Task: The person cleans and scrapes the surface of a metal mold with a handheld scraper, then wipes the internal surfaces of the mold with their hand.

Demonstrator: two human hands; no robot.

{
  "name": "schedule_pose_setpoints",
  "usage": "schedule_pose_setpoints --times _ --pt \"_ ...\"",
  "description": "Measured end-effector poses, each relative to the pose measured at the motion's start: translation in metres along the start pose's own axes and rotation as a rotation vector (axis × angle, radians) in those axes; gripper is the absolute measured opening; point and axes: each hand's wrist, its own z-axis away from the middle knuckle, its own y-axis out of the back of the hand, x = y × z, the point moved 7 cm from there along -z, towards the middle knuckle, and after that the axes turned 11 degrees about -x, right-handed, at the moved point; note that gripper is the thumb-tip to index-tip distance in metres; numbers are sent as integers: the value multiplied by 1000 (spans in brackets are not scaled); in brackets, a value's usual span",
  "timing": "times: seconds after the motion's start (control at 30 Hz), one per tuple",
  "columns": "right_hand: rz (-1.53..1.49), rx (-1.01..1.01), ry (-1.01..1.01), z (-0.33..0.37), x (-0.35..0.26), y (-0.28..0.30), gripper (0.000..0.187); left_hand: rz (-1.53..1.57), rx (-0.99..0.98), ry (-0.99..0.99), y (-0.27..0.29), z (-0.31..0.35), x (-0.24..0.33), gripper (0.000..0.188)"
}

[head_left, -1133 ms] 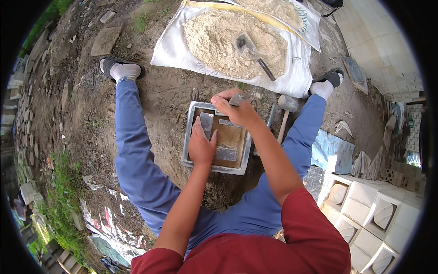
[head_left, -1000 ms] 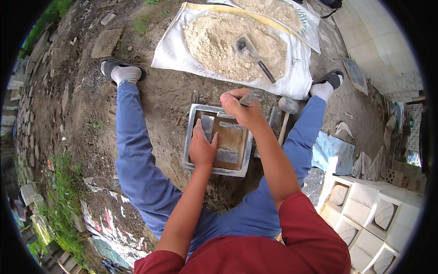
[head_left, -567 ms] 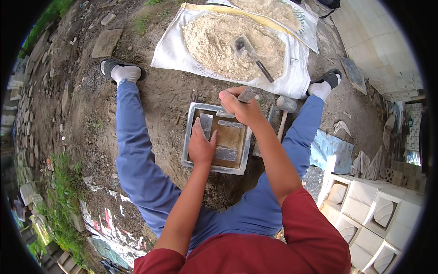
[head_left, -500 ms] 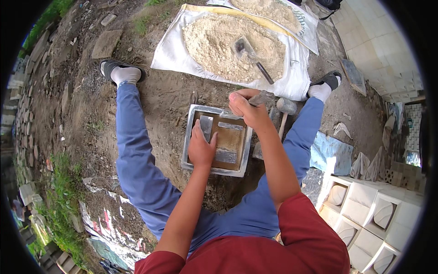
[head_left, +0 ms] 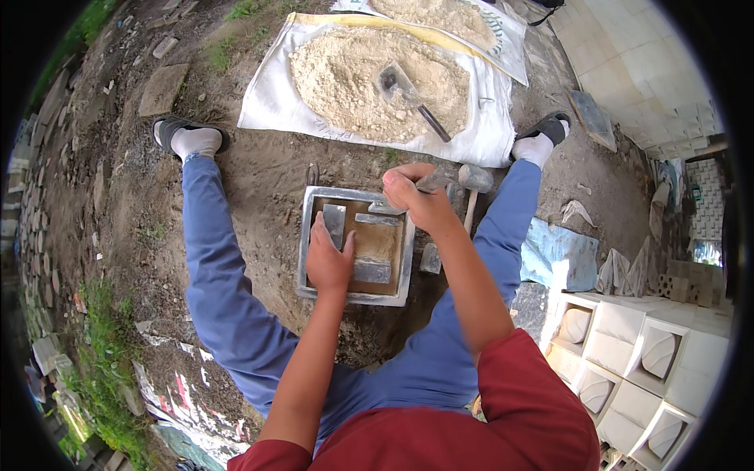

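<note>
A square grey metal frame [head_left: 353,299] lies on the ground between my legs, with tan powder [head_left: 378,240] inside. Three flat metal pieces show in it: a left plate [head_left: 334,224], a narrow upper bar [head_left: 377,219] and a lower plate [head_left: 371,271]. My left hand [head_left: 328,263] reaches over the frame's left part, fingers stretched out against the left plate and thumb apart. At the frame's upper right corner, my right hand [head_left: 415,196] is closed round a grey hand tool [head_left: 431,183]. Its exact kind is partly hidden by my fingers.
Just right of my right hand lies a mallet [head_left: 475,179] with a wooden handle. A grey block [head_left: 430,259] lies beside the frame. Ahead, a scoop [head_left: 397,81] rests in pale powder on a white sack [head_left: 267,110]. Pale hollow blocks [head_left: 620,365] are stacked at right.
The whole view has shifted, so the scene sits further left. My right hand has come slightly lower beside the frame's corner. My left hand stays at the left plate.
</note>
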Motion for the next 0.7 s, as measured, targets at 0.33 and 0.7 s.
schedule_pose_setpoints --times 0.33,0.7 --pt "153 42 -24 5 5 4 33 3 14 -23 2 -2 10 78" --pt "300 9 32 11 0 10 34 -11 21 -11 3 1 2 76"
